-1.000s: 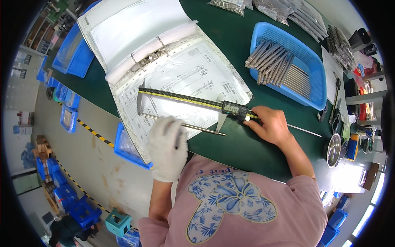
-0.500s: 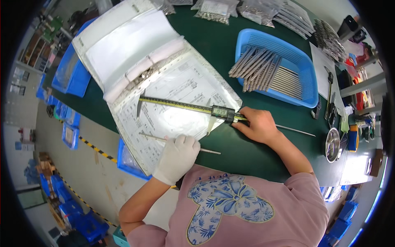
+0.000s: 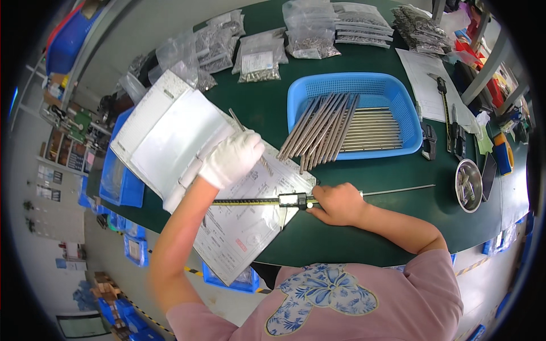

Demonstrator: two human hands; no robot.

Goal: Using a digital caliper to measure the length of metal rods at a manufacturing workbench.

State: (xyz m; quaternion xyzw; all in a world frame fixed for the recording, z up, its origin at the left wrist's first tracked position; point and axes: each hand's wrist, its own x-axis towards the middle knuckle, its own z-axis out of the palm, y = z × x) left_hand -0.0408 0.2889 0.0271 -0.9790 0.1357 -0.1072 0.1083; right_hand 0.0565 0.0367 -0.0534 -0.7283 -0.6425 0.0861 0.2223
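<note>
My left hand (image 3: 233,159), in a white glove, is closed around a slim metal rod (image 3: 265,165) over the open binder (image 3: 250,213). The rod slants, its ends showing above and below the glove; the lower one looks spirally grooved. My bare right hand (image 3: 339,204) grips the digital caliper (image 3: 293,200) by its slider end. The caliper's beam lies across the binder's printed sheet, and my left forearm hides its far-left end. One sliding jaw (image 3: 282,218) points toward me, and the thin depth rod (image 3: 400,190) sticks out right of my hand.
A blue basket (image 3: 414,133) holds many metal rods (image 3: 324,131), some piled across its near-left rim. Bags of small metal parts (image 3: 259,59) line the far edge. On the right are a steel bowl (image 3: 468,186), another caliper (image 3: 444,102) and a tape roll (image 3: 503,153).
My left hand has lifted the rod away from me, turning it steeper. My right hand still grips the caliper, which now lies more level. The whole view has shifted, showing more of the far table.
</note>
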